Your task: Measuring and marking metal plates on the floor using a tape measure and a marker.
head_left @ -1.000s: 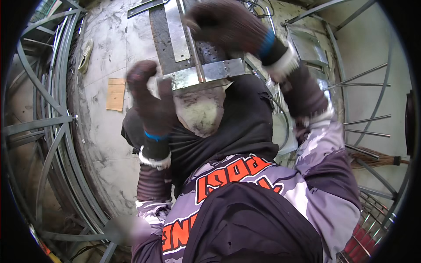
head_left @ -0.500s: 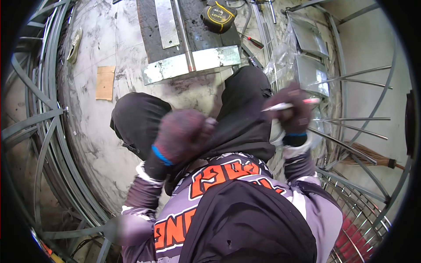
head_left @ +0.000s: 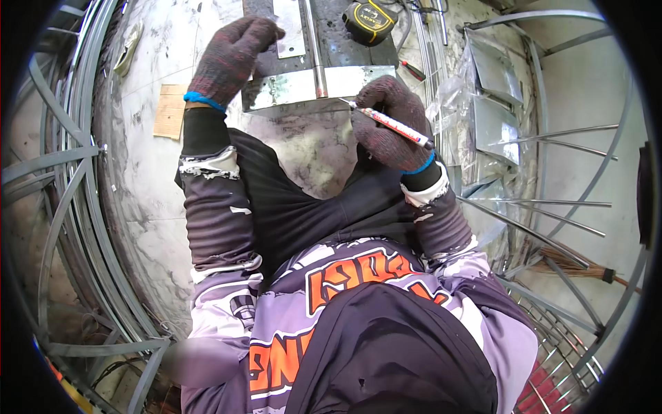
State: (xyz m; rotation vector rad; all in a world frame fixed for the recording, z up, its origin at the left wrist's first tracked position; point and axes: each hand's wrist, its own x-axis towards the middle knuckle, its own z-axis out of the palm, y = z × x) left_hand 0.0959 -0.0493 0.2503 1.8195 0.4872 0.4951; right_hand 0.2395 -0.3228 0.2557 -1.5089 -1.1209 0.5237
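My right hand [head_left: 393,124], in a dark knitted glove with a blue cuff, grips a white and red marker pen [head_left: 394,127]. Its tip points up and left, close to the near edge of a shiny metal plate [head_left: 283,90] lying crosswise. My left hand [head_left: 231,63], gloved alike, is over the left side of a dark board [head_left: 338,52]. Its fingers reach toward a flat metal strip [head_left: 291,45]; whether they touch it I cannot tell. A thin metal tube [head_left: 315,48] runs lengthwise beside the strip, its near end resting on the crosswise plate.
A black and yellow tape measure [head_left: 370,22] sits on the board's far right. Beyond the board's right edge lie a red-handled screwdriver [head_left: 413,70] and plastic-wrapped metal sheets [head_left: 495,127]. Cardboard [head_left: 169,112] lies on the floor at left, near long metal bars [head_left: 69,200]. Metal rods [head_left: 552,203] jut in at right.
Both hands have moved forward from near my lap, the left one to the board's left side. The marker, held in my right hand, now points at the plate. My knees have parted less visibly behind my arms.
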